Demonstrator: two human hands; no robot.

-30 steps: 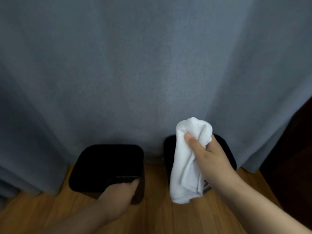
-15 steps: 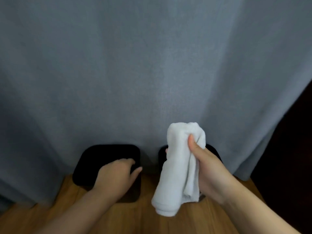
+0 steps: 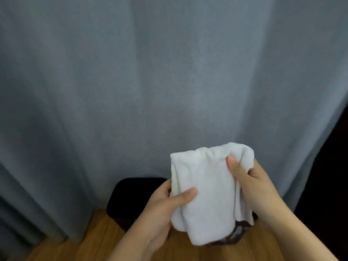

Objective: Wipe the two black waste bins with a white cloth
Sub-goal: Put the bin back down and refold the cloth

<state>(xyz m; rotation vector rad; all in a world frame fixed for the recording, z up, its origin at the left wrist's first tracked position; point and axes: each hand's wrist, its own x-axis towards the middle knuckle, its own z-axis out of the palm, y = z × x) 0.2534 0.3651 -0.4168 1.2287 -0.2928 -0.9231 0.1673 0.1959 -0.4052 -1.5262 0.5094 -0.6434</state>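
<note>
White cloth [image 3: 207,187] hangs between both hands, left hand [image 3: 162,210] and right hand [image 3: 252,185] gripping its sides.

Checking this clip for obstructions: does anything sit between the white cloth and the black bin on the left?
Nothing visible does. Both the left hand and right hand hold the white terry cloth up in front of the square black waste bin.

A room in a home or a hotel, by the look of it: a heavy grey-blue curtain [image 3: 150,91] hangs in folds to a warm wood-plank floor [image 3: 90,240], and a small black waste bin [image 3: 131,196] stands at the curtain's foot.
</note>
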